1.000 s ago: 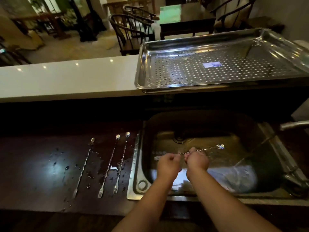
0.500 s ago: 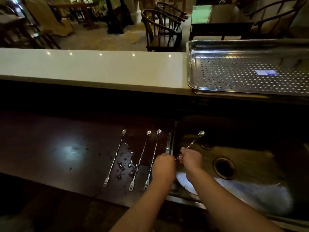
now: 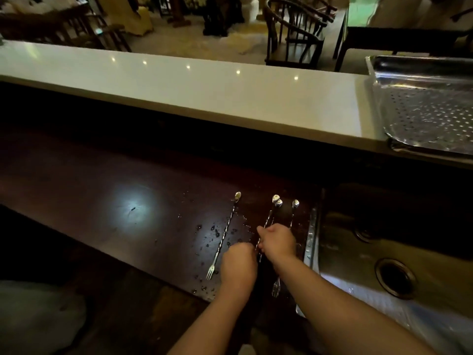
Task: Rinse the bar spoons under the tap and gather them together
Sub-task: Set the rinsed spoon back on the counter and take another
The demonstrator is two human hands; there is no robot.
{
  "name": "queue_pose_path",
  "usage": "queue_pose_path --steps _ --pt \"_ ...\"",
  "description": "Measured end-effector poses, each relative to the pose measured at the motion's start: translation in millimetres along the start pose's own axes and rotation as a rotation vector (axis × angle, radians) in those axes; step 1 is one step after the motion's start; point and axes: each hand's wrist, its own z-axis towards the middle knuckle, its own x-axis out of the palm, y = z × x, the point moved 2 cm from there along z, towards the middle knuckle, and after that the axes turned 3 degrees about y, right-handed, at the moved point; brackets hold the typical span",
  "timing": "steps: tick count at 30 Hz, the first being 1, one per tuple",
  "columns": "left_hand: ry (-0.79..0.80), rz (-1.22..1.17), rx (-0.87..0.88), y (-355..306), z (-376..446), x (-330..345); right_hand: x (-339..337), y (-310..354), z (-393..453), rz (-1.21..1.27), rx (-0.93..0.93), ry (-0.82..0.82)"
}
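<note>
Head view: both hands, right hand (image 3: 277, 240) and left hand (image 3: 239, 262), have fingers curled around a bar spoon (image 3: 268, 220) over the wet table (image 3: 128, 190), beside the sink (image 3: 358, 254).

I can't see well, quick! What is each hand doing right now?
Left hand: fingers curled by the spoons; a grip on anything cannot be told.
Right hand: closed around a bar spoon over the counter.

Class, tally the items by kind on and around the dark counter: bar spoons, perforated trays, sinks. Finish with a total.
Bar spoons: 4
Perforated steel tray: 1
Sink: 1
Total: 6
</note>
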Motion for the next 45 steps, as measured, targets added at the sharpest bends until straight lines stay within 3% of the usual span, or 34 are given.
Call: queue_pose_path --steps 11,17,21,27,38,45 --pt "0.032 -0.022 -0.013 29 13 5 30 21 16 -0.547 -0.09 0.002" --pt "0.025 -0.04 -0.019 30 20 9 31 24 27 -0.664 -0.111 0.051" --pt "0.014 -0.101 -0.013 31 23 5 28 27 29 -0.609 -0.081 0.057" --pt "-0.132 -0.154 -0.113 55 32 -22 13 45 40 -0.34 -0.072 -0.025" --pt "0.03 -0.024 -0.204 66 39 -26 57 51 30 -0.333 -0.017 0.131" --pt "0.126 0.055 -0.199 66 48 -28 81 66 29 -0.353 0.075 0.065"
